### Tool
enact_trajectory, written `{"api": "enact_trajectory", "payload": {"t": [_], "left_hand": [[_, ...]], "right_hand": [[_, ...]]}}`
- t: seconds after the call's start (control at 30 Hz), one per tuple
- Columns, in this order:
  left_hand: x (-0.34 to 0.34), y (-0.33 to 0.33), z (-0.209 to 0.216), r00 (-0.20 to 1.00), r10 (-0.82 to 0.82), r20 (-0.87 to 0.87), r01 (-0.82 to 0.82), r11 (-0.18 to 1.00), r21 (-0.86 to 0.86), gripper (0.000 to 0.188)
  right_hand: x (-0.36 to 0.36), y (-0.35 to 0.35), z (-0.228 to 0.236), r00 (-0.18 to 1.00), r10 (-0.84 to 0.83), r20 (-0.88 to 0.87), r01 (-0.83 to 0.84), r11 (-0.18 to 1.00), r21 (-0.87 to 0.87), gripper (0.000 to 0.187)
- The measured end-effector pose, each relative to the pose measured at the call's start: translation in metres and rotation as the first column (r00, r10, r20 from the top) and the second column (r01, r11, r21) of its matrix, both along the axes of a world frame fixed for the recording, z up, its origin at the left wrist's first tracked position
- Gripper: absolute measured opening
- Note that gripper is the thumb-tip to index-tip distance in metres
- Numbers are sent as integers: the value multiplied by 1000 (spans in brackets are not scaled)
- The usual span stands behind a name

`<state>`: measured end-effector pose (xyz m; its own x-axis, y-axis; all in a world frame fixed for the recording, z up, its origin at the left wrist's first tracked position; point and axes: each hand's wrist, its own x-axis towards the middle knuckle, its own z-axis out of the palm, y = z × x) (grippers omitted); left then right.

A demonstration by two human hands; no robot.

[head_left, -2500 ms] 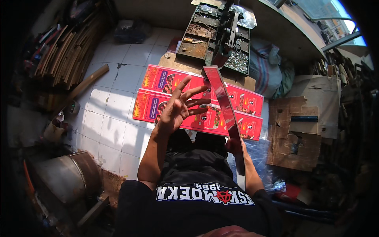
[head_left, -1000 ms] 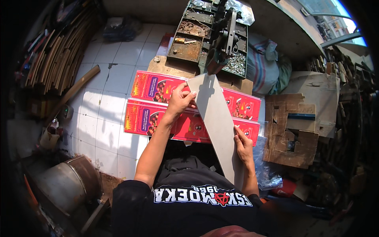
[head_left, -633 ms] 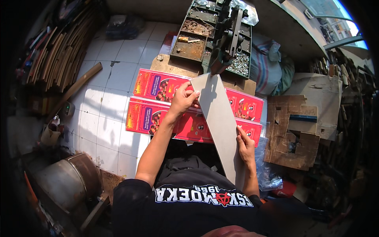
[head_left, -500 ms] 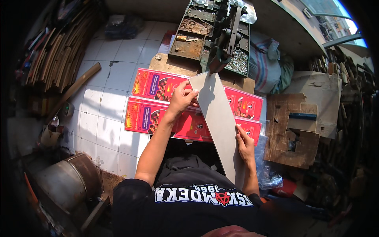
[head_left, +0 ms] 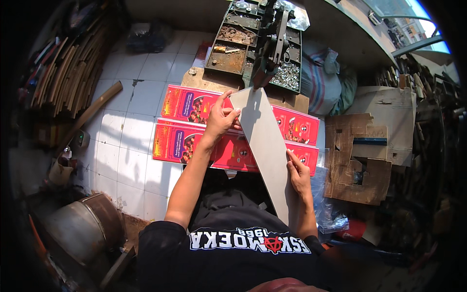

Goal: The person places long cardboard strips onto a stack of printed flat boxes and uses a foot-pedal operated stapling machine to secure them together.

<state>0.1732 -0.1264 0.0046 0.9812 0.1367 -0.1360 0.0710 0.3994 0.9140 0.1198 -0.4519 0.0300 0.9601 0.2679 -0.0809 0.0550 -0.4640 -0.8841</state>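
Note:
A long grey board [head_left: 266, 141] lies slantwise before me, its far corner at the foot of a dark metal hand press [head_left: 266, 70]. My left hand [head_left: 219, 121] holds the board's left edge near that corner, thumb on top and index finger stretched along it. On the opposite edge, closer to my body, my right hand [head_left: 300, 176] grips the board with its fingers along the side. Beneath the board are red printed panels, a far one [head_left: 294, 127] and a near one [head_left: 227, 155]. The board hides their middle parts.
Compartment trays [head_left: 226, 62] of small metal parts flank the press. Cut cardboard [head_left: 340, 170] leans at the right, beside clear plastic bags [head_left: 326, 214]. A striped sack [head_left: 321, 80] stands behind. Stacked boards [head_left: 68, 73] and a metal drum [head_left: 82, 224] are at the left.
The whole view has shifted slightly. My left index finger reaches a little farther up the board's edge. Both hands keep their hold, and the board stays at the press.

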Motion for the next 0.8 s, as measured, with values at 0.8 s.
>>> {"api": "enact_trajectory", "payload": {"t": [0.8], "left_hand": [[-31,7,11,993,118,12,-119,988,96,64]], "right_hand": [[5,-25,22,875,15,-483,106,969,222,44]]}}
